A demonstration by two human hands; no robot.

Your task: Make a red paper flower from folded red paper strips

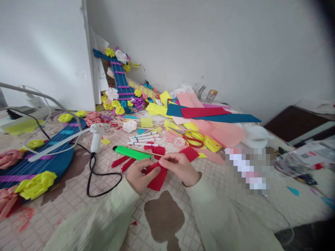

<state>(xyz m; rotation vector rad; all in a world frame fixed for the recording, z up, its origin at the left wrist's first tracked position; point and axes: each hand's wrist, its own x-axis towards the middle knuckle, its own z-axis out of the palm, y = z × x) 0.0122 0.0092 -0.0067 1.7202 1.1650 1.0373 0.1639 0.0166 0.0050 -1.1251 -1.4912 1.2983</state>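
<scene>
Both my hands work close together over the table, pinching a piece of red paper (159,180) between fingers and thumbs. My left hand (140,176) grips its left edge, with the thumb on top. At the upper edge, the fingertips of my right hand (181,167) press together on the same paper. Just behind my left hand lies a bright green utility knife (132,152). Folded red strips (120,161) rest beside it. Another red sheet (190,153) lies behind my right hand, and a thin wooden stick (142,151) points toward my fingers.
White markers (143,139), yellow-and-red scissors (193,137) and coloured paper sheets (222,132) lie beyond my hands. A white glue gun (96,139) with a black cord stands left. Blue paper guitars with paper flowers sit at left (57,157) and against the wall (120,76).
</scene>
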